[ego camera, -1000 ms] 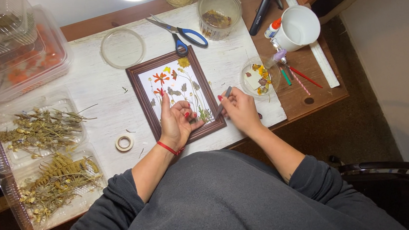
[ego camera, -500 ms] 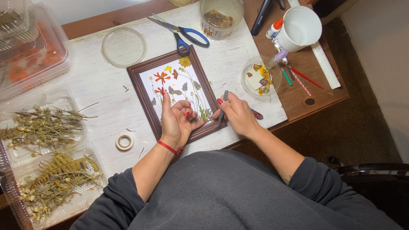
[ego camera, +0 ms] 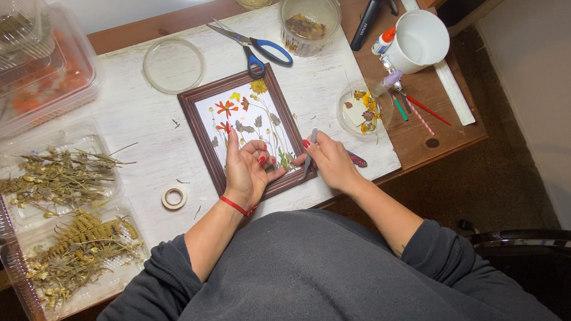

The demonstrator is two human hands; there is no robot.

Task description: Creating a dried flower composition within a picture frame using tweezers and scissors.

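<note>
Mostly filled, I note: left hand point(ego camera: 246, 170) flat, open on the framed flower picture point(ego camera: 246, 131), right hand point(ego camera: 329, 161) gripping tweezers point(ego camera: 308, 155) at its lower corner.

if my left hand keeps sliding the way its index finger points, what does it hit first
Probably the orange pressed flower just past the left hand fingertip, inside the frame. Beyond it comes the frame's top edge, then the scissors. Height above the picture is unclear.

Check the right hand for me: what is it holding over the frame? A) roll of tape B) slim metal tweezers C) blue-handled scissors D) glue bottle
B: the right hand grips slim metal tweezers at the lower right edge of the picture frame.
</note>
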